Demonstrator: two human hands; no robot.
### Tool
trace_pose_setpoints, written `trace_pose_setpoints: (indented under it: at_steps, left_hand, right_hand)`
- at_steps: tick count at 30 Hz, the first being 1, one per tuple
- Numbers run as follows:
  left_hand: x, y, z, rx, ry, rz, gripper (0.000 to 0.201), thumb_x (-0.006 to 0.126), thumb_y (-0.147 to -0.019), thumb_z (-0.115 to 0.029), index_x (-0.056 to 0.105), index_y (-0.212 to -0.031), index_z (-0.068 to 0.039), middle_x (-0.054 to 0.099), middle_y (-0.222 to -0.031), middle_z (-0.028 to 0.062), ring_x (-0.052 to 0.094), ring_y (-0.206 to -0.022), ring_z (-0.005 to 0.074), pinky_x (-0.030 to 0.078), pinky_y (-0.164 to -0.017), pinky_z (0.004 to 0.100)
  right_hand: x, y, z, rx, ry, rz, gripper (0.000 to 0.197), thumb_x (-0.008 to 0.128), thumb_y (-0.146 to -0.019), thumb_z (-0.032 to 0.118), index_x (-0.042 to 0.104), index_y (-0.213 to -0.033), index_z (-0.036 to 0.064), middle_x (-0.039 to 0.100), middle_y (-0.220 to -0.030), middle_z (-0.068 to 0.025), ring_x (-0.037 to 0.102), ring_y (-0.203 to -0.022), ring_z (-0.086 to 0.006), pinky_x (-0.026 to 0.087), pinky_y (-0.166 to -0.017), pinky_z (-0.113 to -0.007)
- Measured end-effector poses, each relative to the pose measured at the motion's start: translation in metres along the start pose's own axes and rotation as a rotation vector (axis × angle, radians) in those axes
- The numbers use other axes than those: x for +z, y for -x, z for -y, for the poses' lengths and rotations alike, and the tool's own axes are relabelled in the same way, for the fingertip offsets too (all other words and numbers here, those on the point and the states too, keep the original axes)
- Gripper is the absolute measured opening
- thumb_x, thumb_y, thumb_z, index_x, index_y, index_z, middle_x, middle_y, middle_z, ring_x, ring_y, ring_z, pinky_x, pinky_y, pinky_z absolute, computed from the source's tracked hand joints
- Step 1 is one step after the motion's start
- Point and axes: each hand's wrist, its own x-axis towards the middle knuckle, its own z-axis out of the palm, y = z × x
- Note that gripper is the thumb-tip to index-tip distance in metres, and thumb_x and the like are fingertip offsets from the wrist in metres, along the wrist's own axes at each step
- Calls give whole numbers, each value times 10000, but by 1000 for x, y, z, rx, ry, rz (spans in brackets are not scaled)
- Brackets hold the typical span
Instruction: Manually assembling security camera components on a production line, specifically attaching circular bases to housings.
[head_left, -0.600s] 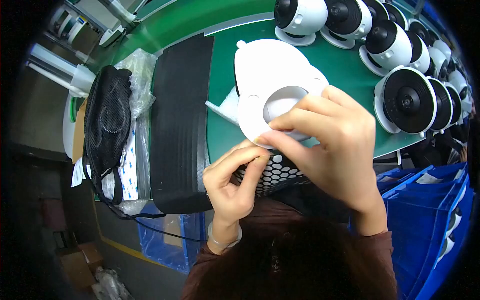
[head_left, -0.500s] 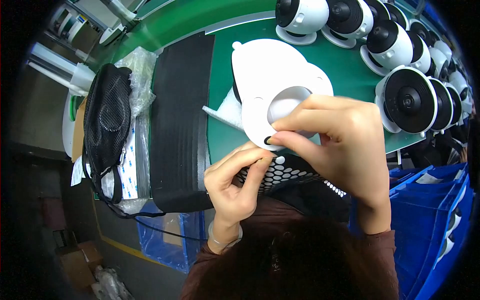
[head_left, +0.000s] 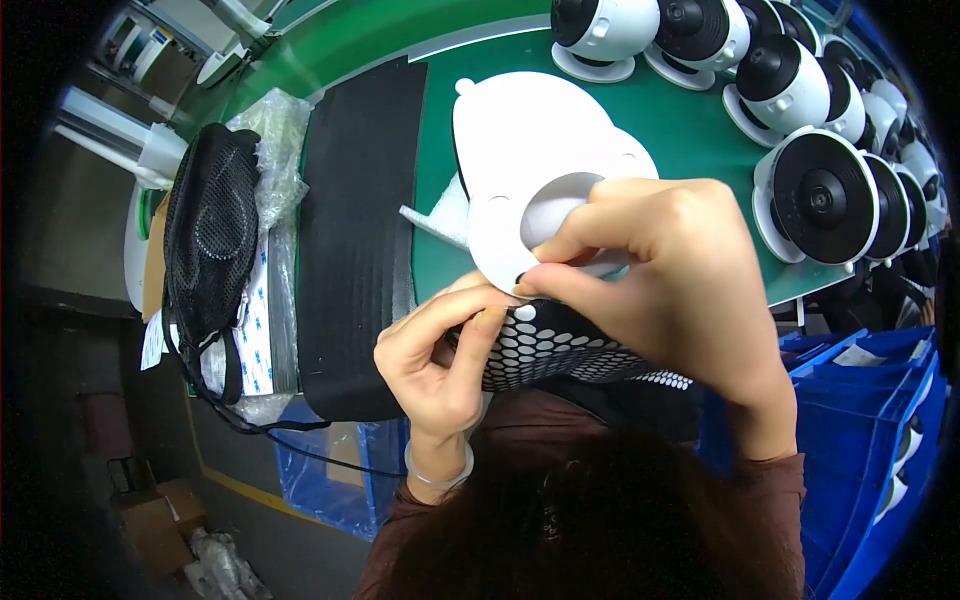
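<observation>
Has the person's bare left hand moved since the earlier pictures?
Yes: the bare left hand has shifted leftward, now overlapping more of the long black ridged mat in view.

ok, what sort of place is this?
Probably a factory workshop: rows of matching white-and-black devices on a green workbench, with a blue bin beside it.

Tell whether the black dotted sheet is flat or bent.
The sheet is bent: its rows of white dots waver rather than run straight.
</observation>
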Motion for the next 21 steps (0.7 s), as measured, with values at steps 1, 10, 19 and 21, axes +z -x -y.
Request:
trace_pose_setpoints:
  at_steps: [1,10,19,21]
  left_hand:
    - [-1,0,-1,1,-3,-1,101,574,-762,76,630,-846,74,652,-847,151,584,-711,113,437,-620,196]
    - [-9,15,-23,-93,-77,-132,64,533,-803,64,596,-816,64,654,-910,190,525,-615,37,373,-527,137]
    - [4,15,-42,-92,49,22,172,591,-727,85,613,-898,78,663,-798,124,601,-669,87,457,-620,178]
    - [6,13,-45,-213,-87,81,162,621,-709,71,632,-871,63,666,-770,97,588,-639,58,437,-572,161]
  right_hand:
    - [3,-1,3,11,18,-21,131,747,-612,97,654,-667,22,598,-608,-80,582,-520,-176,438,-477,-246]
    - [4,28,5,-50,-304,-190,244,736,-634,62,671,-864,16,655,-755,-90,627,-641,-199,478,-578,-250]
    - [2,58,8,24,-341,-37,222,708,-646,9,655,-861,24,642,-711,-60,614,-610,-164,469,-562,-249]
    - [7,57,11,203,-509,-169,188,704,-638,-1,663,-818,35,645,-754,-90,607,-611,-181,450,-530,-260]
